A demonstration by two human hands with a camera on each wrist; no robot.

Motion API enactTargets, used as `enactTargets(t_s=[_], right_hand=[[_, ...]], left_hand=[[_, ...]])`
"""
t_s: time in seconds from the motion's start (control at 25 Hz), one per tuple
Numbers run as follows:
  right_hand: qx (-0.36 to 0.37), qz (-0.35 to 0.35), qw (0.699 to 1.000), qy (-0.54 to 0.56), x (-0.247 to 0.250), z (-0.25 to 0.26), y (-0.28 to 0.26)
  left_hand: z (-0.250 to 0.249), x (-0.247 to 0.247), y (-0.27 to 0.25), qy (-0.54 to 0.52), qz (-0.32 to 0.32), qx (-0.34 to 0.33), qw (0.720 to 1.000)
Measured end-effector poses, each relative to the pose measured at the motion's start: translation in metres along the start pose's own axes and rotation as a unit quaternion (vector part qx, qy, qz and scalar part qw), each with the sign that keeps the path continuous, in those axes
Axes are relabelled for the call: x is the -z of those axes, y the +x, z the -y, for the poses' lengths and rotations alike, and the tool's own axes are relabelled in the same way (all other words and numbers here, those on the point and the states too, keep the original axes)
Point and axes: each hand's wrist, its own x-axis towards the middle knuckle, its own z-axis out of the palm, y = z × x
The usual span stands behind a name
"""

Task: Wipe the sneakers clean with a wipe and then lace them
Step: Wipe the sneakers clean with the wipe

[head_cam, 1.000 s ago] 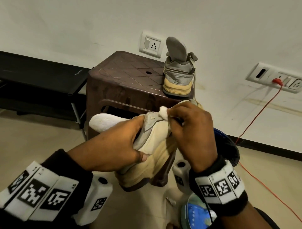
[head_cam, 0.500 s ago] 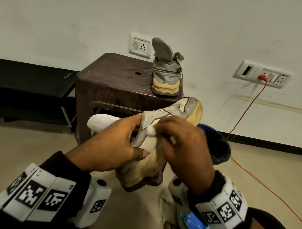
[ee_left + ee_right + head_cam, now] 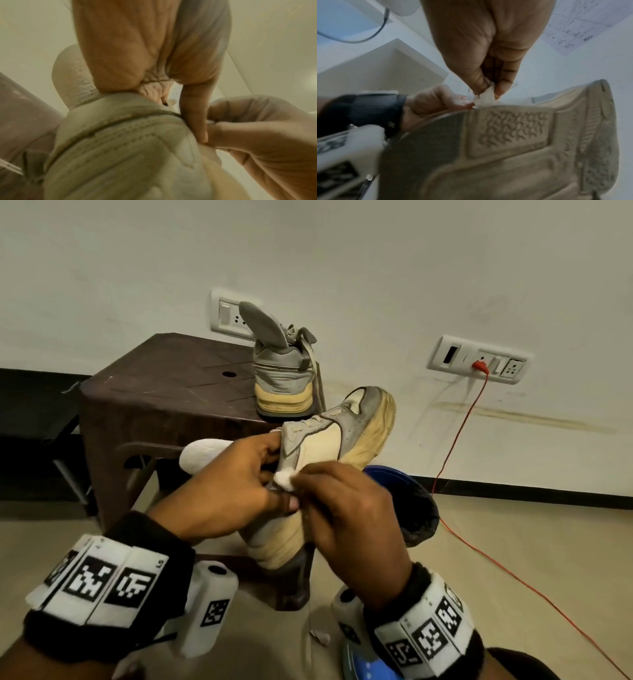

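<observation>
A cream and grey sneaker (image 3: 335,436) is held in the air in front of the stool, toe pointing up and away. My left hand (image 3: 236,484) grips it at the collar, thumb on its side, with the white tongue (image 3: 202,455) sticking out to the left. My right hand (image 3: 346,508) pinches a small white wipe (image 3: 284,480) and presses it on the sneaker's side near the heel. The right wrist view shows the wipe (image 3: 485,96) between thumb and fingers above the patterned sole (image 3: 513,135). The second sneaker (image 3: 282,374) stands upright on the stool, heel toward me.
The dark brown plastic stool (image 3: 164,392) stands against the wall. A blue-rimmed bin with a black liner (image 3: 416,508) sits on the floor to the right. A red cable (image 3: 459,440) runs from a wall socket (image 3: 479,363) across the floor. A blue wipes pack (image 3: 370,662) lies below my right wrist.
My right hand has slid the wipe down the sneaker's side from near the toe toward the heel. The toe now shows clear above the hand. My left hand keeps its grip.
</observation>
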Motion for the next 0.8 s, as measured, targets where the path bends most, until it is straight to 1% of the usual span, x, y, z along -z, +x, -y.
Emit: enactTargets(t_s=[0.16, 0.24, 0.28, 0.32, 0.4, 0.48, 0.52, 0.6, 0.68, 0.76, 0.8], right_hand=[[-0.094, -0.056, 0.990, -0.088, 0.009, -0.068, 0.029], [-0.142, -0.065, 0.982, -0.104, 0.016, -0.091, 0.039], [-0.151, -0.058, 0.982, -0.097, 0.016, -0.094, 0.039], [-0.148, -0.042, 0.985, -0.074, 0.013, -0.089, 0.036], [-0.108, 0.010, 0.994, -0.022, 0.005, -0.064, 0.023], [-0.057, 0.061, 0.996, -0.009, -0.002, -0.044, 0.013], [-0.044, 0.066, 0.997, -0.011, -0.005, -0.043, 0.012], [-0.050, 0.032, 0.998, -0.036, -0.006, -0.057, 0.019], [-0.094, -0.022, 0.993, -0.070, -0.003, -0.078, 0.029], [-0.143, -0.061, 0.983, -0.101, 0.004, -0.098, 0.039], [-0.166, -0.068, 0.977, -0.114, 0.006, -0.107, 0.042]], left_hand=[[0.003, 0.003, 0.012, 0.022, 0.031, 0.010, 0.999], [0.003, 0.002, 0.017, 0.024, 0.021, 0.002, 0.999], [0.004, 0.002, 0.021, 0.023, 0.007, -0.001, 1.000], [0.006, 0.003, 0.024, 0.019, -0.013, -0.002, 1.000], [0.008, 0.007, 0.027, 0.010, -0.052, -0.004, 0.999], [0.008, 0.009, 0.028, 0.012, -0.069, -0.006, 0.998], [0.009, 0.010, 0.029, 0.019, -0.069, -0.004, 0.997], [0.009, 0.012, 0.028, 0.042, -0.070, -0.007, 0.997], [0.013, 0.013, 0.027, 0.087, -0.081, -0.010, 0.993], [0.017, 0.012, 0.025, 0.175, -0.091, -0.013, 0.980], [0.019, 0.011, 0.025, 0.246, -0.087, -0.010, 0.965]])
